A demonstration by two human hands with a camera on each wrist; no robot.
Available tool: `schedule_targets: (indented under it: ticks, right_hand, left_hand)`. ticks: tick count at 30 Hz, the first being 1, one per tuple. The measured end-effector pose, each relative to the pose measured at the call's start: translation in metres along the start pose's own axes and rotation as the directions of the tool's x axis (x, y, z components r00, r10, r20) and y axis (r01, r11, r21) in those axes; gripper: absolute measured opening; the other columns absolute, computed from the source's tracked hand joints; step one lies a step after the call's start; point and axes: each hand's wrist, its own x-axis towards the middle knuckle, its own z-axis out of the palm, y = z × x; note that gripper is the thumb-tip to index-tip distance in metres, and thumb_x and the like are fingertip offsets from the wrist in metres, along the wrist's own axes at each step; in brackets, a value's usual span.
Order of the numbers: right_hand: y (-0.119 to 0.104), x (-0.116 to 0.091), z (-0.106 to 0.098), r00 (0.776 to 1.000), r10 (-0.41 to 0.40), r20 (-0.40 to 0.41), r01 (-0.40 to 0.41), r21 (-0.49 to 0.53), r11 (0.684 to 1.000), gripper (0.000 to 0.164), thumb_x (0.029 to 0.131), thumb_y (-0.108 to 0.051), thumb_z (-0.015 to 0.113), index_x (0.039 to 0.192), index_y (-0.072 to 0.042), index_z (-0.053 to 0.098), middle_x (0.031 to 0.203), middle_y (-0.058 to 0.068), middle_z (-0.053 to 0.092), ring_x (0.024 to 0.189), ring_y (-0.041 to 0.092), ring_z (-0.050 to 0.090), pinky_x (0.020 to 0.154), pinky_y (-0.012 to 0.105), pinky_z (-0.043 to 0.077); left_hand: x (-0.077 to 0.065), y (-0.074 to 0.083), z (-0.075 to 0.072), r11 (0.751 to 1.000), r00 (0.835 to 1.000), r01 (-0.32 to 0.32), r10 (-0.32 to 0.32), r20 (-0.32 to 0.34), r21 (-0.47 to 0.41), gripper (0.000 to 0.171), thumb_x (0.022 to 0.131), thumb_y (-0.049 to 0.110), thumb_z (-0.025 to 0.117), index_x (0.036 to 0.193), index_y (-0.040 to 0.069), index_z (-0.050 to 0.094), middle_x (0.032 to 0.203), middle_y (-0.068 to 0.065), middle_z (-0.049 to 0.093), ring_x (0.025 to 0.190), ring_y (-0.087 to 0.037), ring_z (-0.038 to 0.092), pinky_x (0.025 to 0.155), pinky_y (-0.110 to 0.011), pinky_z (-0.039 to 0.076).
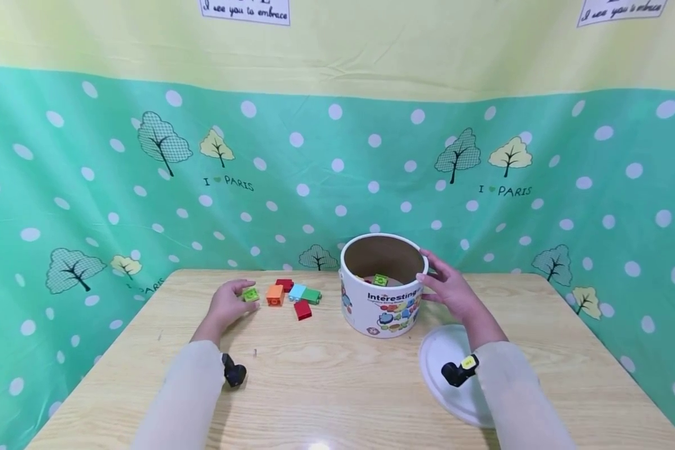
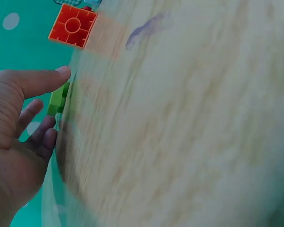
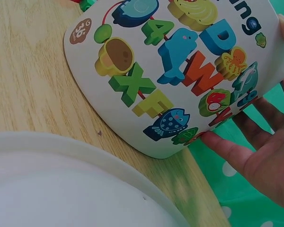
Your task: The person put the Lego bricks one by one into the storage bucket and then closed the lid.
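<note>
Around a light green building block (image 1: pixel 250 294) on the table is my left hand (image 1: pixel 229 305), thumb on one side and fingers on the other. In the left wrist view small gaps seem to separate the green block (image 2: pixel 59 99) from the thumb and fingertips. Just beyond it stands an orange block (image 1: pixel 275 295). My right hand (image 1: pixel 452 292) rests against the right side and rim of a white printed bucket (image 1: pixel 378 312), its fingers spread and fairly straight. Inside the bucket a green block (image 1: pixel 380 280) shows; other contents are mostly hidden.
Right of the orange block lie a light blue block (image 1: pixel 297 292), a green block (image 1: pixel 312 295) and red blocks (image 1: pixel 302 310). A white round lid (image 1: pixel 455 400) lies flat under my right forearm. A polka-dot curtain (image 1: pixel 337 187) hangs behind the wooden table (image 1: pixel 337 387).
</note>
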Motion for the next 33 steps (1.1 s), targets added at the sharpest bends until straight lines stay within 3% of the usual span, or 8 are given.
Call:
schedule_targets:
  ticks: [8, 13, 21, 26, 33]
  right_hand:
    - [0.0, 0.0, -0.002, 1.0, 0.003, -0.006, -0.003, 0.007, 1.0, 0.078, 0.092, -0.036, 0.068, 0.156, -0.033, 0.023, 0.162, 0.01, 0.015, 0.141, 0.042, 0.026, 0.097, 0.056, 0.045]
    - [0.002, 0.0, -0.001, 1.0, -0.005, -0.004, 0.005, 0.012, 1.0, 0.078, 0.091, -0.037, 0.069, 0.155, -0.032, 0.024, 0.161, 0.01, 0.016, 0.141, 0.042, 0.026, 0.095, 0.055, 0.046]
    - [0.004, 0.002, 0.0, 1.0, -0.007, -0.004, 0.007, 0.019, 1.0, 0.077, 0.091, -0.037, 0.069, 0.155, -0.032, 0.025, 0.161, 0.01, 0.017, 0.141, 0.042, 0.027, 0.096, 0.056, 0.046]
    - [0.003, 0.001, 0.001, 1.0, -0.003, -0.003, 0.003, 0.021, 1.0, 0.077, 0.092, -0.036, 0.068, 0.155, -0.032, 0.025, 0.161, 0.01, 0.017, 0.141, 0.042, 0.027, 0.095, 0.055, 0.046]
    - [0.001, 0.0, 0.0, 1.0, 0.011, -0.007, -0.011, 0.015, 1.0, 0.078, 0.091, -0.036, 0.069, 0.155, -0.034, 0.024, 0.162, 0.009, 0.015, 0.142, 0.041, 0.025, 0.097, 0.056, 0.045]
  left_hand:
    - [0.003, -0.001, 0.007, 0.998, 0.999, -0.048, 0.048, 0.002, 0.045, 0.052, 0.085, 0.011, 0.075, 0.132, 0.001, 0.058, 0.129, -0.023, 0.058, 0.109, -0.035, 0.055, 0.096, -0.049, 0.044]
    - [0.001, -0.001, 0.006, 0.996, 0.997, -0.072, 0.071, 0.008, 0.06, 0.047, 0.084, 0.006, 0.074, 0.129, 0.0, 0.061, 0.124, -0.02, 0.061, 0.099, -0.028, 0.058, 0.087, -0.043, 0.048]
    - [-0.009, -0.001, 0.003, 0.999, 0.999, -0.02, 0.019, 0.034, 0.04, 0.04, 0.085, 0.01, 0.071, 0.124, 0.002, 0.066, 0.126, -0.019, 0.059, 0.102, -0.028, 0.054, 0.087, -0.041, 0.047]
    - [-0.018, -0.001, 0.003, 1.0, 0.999, -0.005, 0.005, 0.032, -0.011, 0.041, 0.085, 0.009, 0.069, 0.125, 0.003, 0.065, 0.126, -0.017, 0.06, 0.105, -0.028, 0.055, 0.087, -0.039, 0.049]
    - [-0.028, 0.003, 0.005, 0.995, 0.998, 0.011, -0.005, 0.057, -0.1, 0.041, 0.088, 0.01, 0.07, 0.128, 0.009, 0.065, 0.124, -0.014, 0.06, 0.103, -0.026, 0.054, 0.078, -0.031, 0.05]
